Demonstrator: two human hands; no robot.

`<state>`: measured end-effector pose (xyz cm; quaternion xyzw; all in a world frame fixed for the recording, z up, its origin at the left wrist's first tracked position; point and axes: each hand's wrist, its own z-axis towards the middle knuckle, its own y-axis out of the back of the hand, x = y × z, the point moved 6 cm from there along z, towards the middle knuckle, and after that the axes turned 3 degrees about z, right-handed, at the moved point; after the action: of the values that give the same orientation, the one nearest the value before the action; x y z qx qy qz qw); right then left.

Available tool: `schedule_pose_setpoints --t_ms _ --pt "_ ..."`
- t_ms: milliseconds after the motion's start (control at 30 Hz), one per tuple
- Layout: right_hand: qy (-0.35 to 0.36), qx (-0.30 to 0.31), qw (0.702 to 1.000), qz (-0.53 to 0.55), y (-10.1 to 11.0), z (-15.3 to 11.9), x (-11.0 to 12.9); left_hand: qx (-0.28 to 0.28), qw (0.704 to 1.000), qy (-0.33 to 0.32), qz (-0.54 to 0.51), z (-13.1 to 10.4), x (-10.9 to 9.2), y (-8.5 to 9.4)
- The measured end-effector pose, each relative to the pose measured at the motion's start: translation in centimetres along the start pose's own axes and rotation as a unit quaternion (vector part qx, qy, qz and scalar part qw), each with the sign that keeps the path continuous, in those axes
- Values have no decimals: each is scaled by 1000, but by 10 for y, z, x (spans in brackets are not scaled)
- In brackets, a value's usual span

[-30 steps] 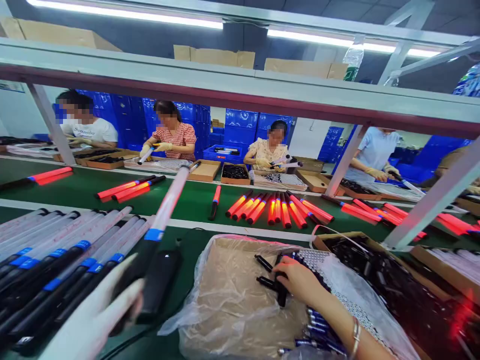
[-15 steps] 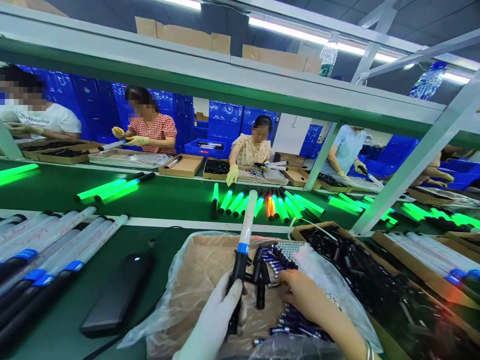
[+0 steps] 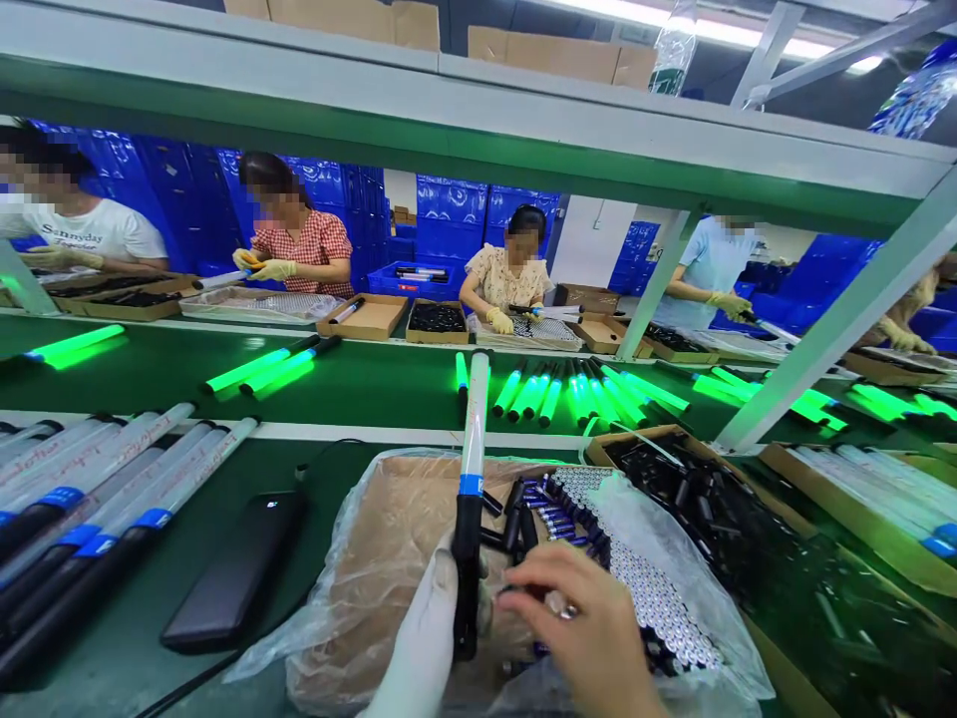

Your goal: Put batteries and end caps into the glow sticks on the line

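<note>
My gloved left hand (image 3: 423, 648) has its fingers wrapped around the black handle of a light wand (image 3: 470, 499), held upright over the plastic-lined cardboard box (image 3: 389, 558) on the green surface (image 3: 150, 658). My bare right hand (image 3: 590, 638) sits just beside the handle, fingers curled at its base above the batteries (image 3: 643, 588); whether they pinch anything I cannot tell.

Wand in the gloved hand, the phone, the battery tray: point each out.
wand (image 3: 474, 439), head view, on its white tube
phone (image 3: 235, 568), head view, middle of its black back
battery tray (image 3: 650, 588), head view, on the battery tops
</note>
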<state>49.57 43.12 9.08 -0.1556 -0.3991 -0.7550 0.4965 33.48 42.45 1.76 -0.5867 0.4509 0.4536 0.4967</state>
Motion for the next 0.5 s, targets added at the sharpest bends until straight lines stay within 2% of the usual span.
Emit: schedule_pose_setpoints --t_ms 67,200,333,500 --pt "83 -58 995 20 -11 -9 26 -9 1000 -17 -2 0 -4 2" --pt "129 -85 988 18 -25 -20 39 -22 999 -43 -3 2 -4 5" --pt "145 -36 989 7 -25 -27 32 -30 998 -59 -6 2 -3 6" --pt "152 45 987 11 -37 -32 24 -29 997 -74 -9 1 -8 5"
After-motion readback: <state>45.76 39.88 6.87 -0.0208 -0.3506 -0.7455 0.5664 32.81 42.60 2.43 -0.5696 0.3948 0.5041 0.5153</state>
